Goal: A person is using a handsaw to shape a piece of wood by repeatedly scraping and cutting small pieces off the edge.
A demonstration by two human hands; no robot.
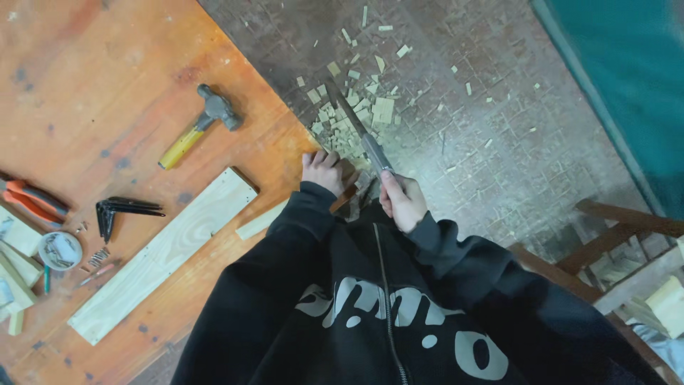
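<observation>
**Hand saw at the tabletop corner, both hands engaged**

The hand saw (360,132) is gripped by its grey handle in the right hand (402,202), whose fingers (388,196) are curled closed around the handle. The blade runs up and away from those fingers, out over the floor, its tip above a heap of wood offcuts (356,107). The left hand (323,170) sits just beside the right, at the corner of the tabletop (85,85); its fingers are bent down over a small piece of wood (349,189) at the edge, pressing on it, though the sleeve and the hand hide most of that piece, so how it is held cannot be told exactly.

Just left of the left-hand fingers a short pale strip of wood (260,221) lies on the tabletop, and beyond it a long pale plank (164,253) lies slantwise. Farther from the fingers, up and to the left, rests a hammer (199,125) with a yellow handle. Well to the left lie a black fan of hex keys (121,212), orange-handled pliers (32,199), a small round tub (59,249) with loose screws (96,257) beside it.

To the right of the right-hand fingers, well apart, stands a brown wooden frame (613,242) on the tiled floor (484,128), with a teal sheet (627,78) above it.
</observation>
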